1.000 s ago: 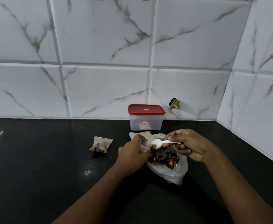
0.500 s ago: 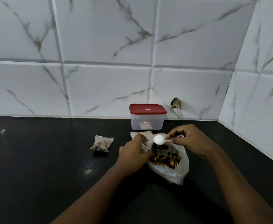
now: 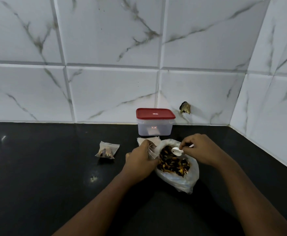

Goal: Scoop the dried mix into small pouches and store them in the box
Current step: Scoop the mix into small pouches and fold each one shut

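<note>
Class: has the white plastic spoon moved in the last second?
Yes. The white plastic spoon has shifted right, away from the left hand, judged against the red-lidded plastic box.

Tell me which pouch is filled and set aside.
The pouch lying alone left of the left hand; mix shows inside, unlike the flat empties behind that hand.

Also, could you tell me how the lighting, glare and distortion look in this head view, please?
Head view: dim, even light, no hard shadows; one small glare streak at the far left of the black counter; the tiled wall's vertical grout lines splay rather than run parallel, a wide-angle effect; the white spoon looks slightly overexposed and soft.
</note>
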Available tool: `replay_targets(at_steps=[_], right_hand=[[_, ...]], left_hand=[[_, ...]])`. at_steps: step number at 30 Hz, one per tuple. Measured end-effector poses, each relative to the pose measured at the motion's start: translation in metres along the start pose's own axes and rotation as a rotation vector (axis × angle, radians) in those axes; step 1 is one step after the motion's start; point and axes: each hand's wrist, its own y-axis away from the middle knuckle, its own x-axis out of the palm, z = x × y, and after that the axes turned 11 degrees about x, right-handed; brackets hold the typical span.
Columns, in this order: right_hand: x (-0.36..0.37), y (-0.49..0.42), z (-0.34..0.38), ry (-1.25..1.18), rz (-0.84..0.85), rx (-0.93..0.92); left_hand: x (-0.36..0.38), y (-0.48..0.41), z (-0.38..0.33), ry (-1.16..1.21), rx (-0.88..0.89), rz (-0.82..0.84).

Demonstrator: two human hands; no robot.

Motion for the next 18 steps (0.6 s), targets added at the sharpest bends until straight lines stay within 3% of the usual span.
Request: replay_targets(at_steps=[7, 12, 18], right_hand=[[0.006, 0.0, 0.005, -0.079, 0.123, -0.004], [0.015, 0.002, 0.009, -0.462, 0.21, 0.11], [0.004, 0.001, 0.002, -0.654, 0.169, 0.231]], left_hand=[[0.0, 0.0, 0.0, -0.009, -0.001, 0.016], [0.001, -0.001, 0.002, 0.014, -0.007, 0.028], [-0.001, -0.001, 0.001, -0.007, -0.011, 0.025]])
